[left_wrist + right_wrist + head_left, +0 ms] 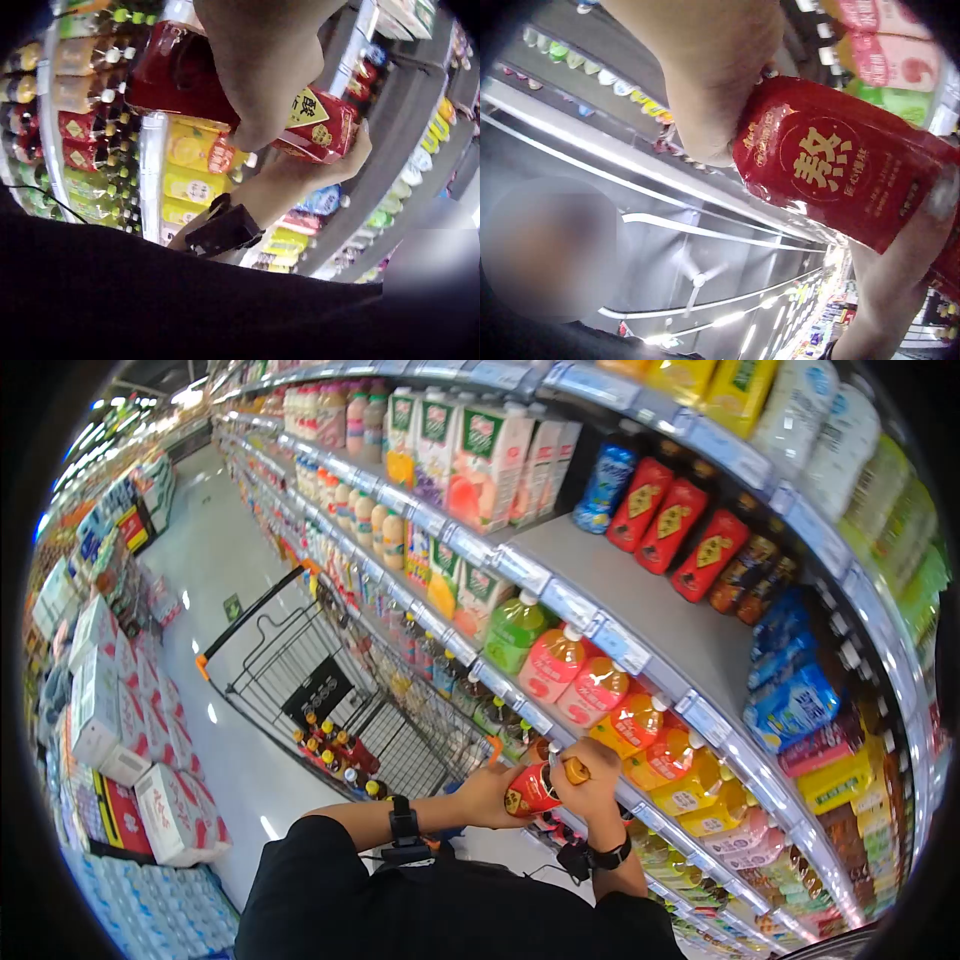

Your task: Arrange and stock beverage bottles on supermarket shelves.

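Observation:
In the head view my left hand grips a red drink bottle at chest height, its label carrying a yellow diamond. My right hand is curled close beside it, with an orange cap showing at its thumb. The right wrist view shows a red label with gold characters under the right hand, and the left thumb lies at its far end. Dark red bottle wall shows beside the left hand. The hands overlap; I cannot tell whether they hold one bottle or two.
A shopping cart with several yellow-capped bottles stands front left. Drink shelves run along the right, carrying red-labelled bottles and juice cartons. White boxes are stacked across the aisle floor.

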